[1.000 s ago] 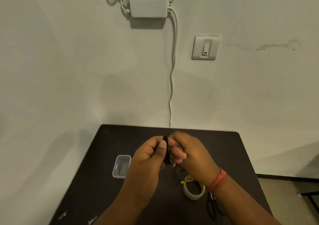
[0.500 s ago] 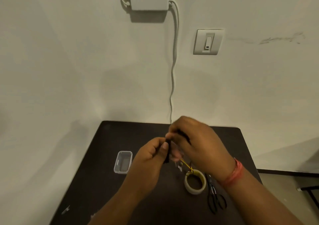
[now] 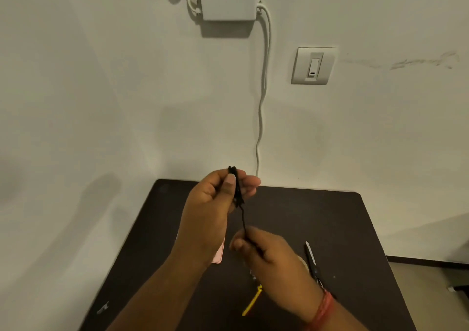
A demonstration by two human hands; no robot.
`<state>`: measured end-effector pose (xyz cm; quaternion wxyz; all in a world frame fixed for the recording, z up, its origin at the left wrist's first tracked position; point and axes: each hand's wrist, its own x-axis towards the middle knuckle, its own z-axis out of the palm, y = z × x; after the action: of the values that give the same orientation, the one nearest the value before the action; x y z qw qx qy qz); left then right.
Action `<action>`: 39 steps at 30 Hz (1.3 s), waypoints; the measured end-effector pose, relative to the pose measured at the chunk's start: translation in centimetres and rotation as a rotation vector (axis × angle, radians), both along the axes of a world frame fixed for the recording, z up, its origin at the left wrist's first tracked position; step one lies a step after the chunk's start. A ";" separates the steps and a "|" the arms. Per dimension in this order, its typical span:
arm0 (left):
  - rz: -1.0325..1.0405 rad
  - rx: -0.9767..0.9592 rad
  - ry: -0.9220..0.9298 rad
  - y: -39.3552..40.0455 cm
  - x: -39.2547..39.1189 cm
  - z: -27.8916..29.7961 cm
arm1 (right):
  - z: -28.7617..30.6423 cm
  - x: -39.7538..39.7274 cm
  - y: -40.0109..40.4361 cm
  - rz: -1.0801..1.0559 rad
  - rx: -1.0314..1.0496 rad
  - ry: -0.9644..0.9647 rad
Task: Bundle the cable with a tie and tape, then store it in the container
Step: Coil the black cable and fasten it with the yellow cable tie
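- A folded black cable (image 3: 235, 186) was held upright above the far edge of a dark table (image 3: 330, 229), pinched between the thumb and curled fingers of the left hand (image 3: 215, 203).
- A single black strand of that cable was seen running down from the bundle to the right hand (image 3: 266, 259), where it was gripped between thumb and curled fingers.
- The two hands were held apart, the left one higher and farther away, the right one lower and nearer the camera; the strand between them looked nearly straight.
- A red thread band (image 3: 323, 310) was worn on the right wrist.
- A yellow tie (image 3: 251, 305) was seen lying on the table just below the right hand, partly hidden by it.
- Scissors (image 3: 311, 259) were lying on the table to the right of the right hand, their handles hidden by the wrist.
- A pale pink item (image 3: 220, 254) was partly visible on the table behind the left forearm; what it was could not be told.
- On the wall behind, a white box (image 3: 228, 4) with a white cord (image 3: 264, 89) hanging down and a wall switch (image 3: 313, 65) were visible.
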<state>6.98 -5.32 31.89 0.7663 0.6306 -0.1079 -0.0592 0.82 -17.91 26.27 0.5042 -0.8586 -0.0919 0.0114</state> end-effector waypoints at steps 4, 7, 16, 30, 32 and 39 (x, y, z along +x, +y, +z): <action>0.006 0.188 0.015 0.3 0.9 -1.6 | 3.6 -0.9 -0.2 -0.043 -0.333 -0.211; -0.027 0.229 0.061 0.1 -0.2 -2.6 | 6.2 -0.1 -1.5 -0.122 -0.360 -0.363; -0.188 -0.030 0.157 -0.4 -4.2 -1.5 | 2.7 4.7 -4.8 -0.153 -0.146 -0.217; 0.002 -0.063 0.114 -1.0 -1.1 -1.2 | 2.6 -1.8 -1.0 -0.004 -0.213 -0.004; 0.012 0.054 0.070 -1.0 -0.9 -1.7 | 3.9 -2.1 -1.4 -0.004 -0.281 -0.019; -0.183 0.389 0.028 -0.5 -2.4 -3.7 | 8.4 -0.7 -4.1 0.052 -0.574 -0.260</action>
<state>4.57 -5.85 28.20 0.6232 0.7532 -0.1406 -0.1568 0.14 -22.03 34.69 0.2251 -0.9574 -0.1703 -0.0600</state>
